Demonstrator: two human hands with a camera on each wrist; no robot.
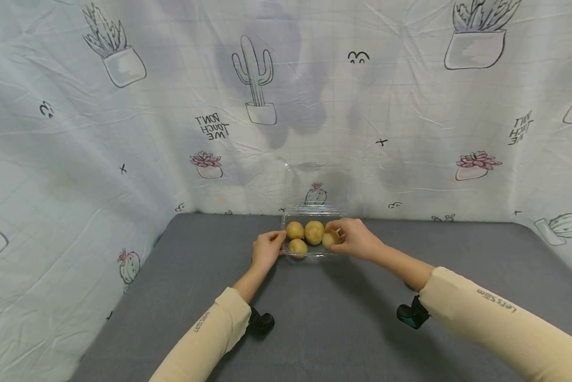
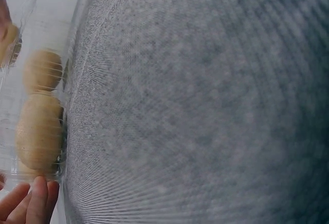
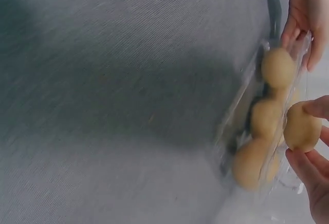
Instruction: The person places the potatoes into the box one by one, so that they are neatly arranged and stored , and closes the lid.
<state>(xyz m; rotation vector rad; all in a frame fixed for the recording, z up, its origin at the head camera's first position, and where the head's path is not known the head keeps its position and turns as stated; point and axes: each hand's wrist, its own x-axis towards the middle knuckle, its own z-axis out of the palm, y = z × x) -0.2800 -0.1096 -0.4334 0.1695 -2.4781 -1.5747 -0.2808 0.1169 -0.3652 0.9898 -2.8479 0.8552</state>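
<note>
A clear plastic box (image 1: 317,255) with a hinged lid (image 1: 317,165) stands at the table's back edge. Several round, yellow-brown potatoes lie inside, among them one at the back left (image 1: 294,230), one in the middle (image 1: 314,232) and one at the front left (image 1: 297,248). My left hand (image 1: 268,248) grips the box's left end by its wall. Over the right end, my right hand (image 1: 355,239) holds another potato (image 3: 302,127) between thumb and fingertips. The right wrist view shows this potato at the rim, above the others.
The lid is raised against a white curtain (image 1: 396,106) printed with cacti, right behind the table. A dark grey cloth covers the table (image 1: 314,329). Black straps with dark devices (image 1: 412,313) hang under both forearms.
</note>
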